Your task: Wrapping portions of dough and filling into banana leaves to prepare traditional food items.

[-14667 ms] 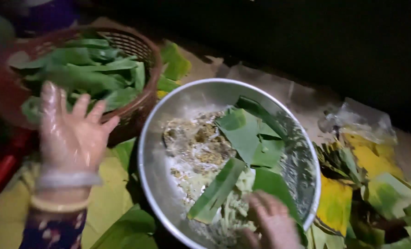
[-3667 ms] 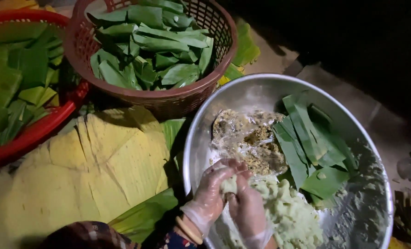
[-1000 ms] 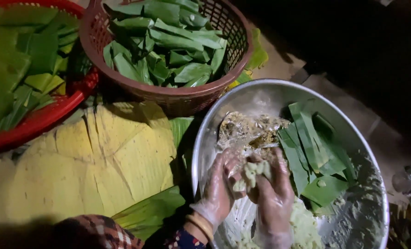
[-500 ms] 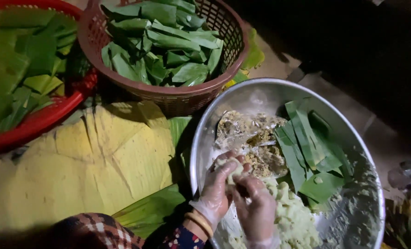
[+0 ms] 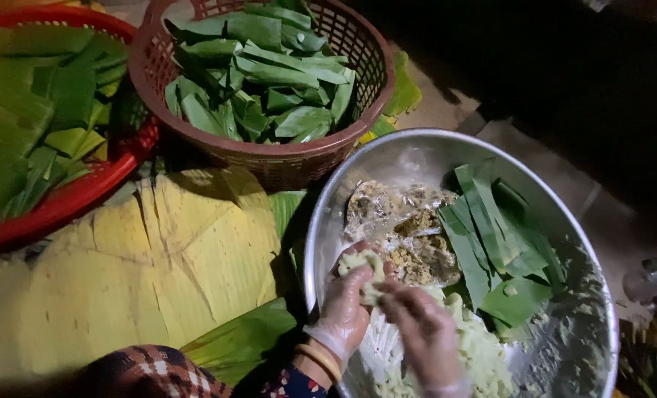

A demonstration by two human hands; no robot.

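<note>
Two gloved hands working inside the steel bowl: left hand cupping a pale dough lump, fingers curled around it; right hand pressing fingertips against that lump from beside it. Lying just behind, crumbly brown filling; to the right, folded banana-leaf strips. Sitting beyond the bowl, a brown basket of cut leaves, beside a red basket.

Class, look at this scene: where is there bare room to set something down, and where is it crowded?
Free: the yellow leaf between the red basket and the metal bowl. Crowded: the brown basket and the bowl, where both hands, left and right, work the dough.
</note>
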